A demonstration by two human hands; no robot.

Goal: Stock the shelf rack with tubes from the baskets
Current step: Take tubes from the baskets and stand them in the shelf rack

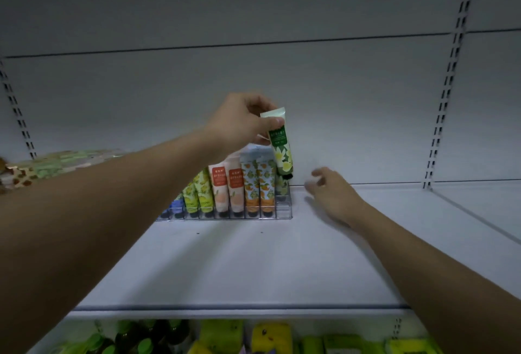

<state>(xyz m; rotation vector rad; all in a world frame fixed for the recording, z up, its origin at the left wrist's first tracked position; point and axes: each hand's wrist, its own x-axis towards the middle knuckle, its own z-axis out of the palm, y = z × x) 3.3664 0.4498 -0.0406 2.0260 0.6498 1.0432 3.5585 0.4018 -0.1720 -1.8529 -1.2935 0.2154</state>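
The left hand point(242, 122) pinches the green tube point(280, 145) near its flat crimped top, cap down, just above the clear rack point(283, 207)'s end slot. It looks light, soft-walled, slippery. Right hand point(332, 193) hovers beside, fingers loose.

Bare white shelf point(239, 263) across lower centre, clear tube rack point(225, 214) packed mid-frame, rightmost slot open, open shelf right of it

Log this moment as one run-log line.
left hand: pinches green-and-white flower-print tube, cap down | tube: above right end of clear plastic rack | right hand: open, blurred, beside rack
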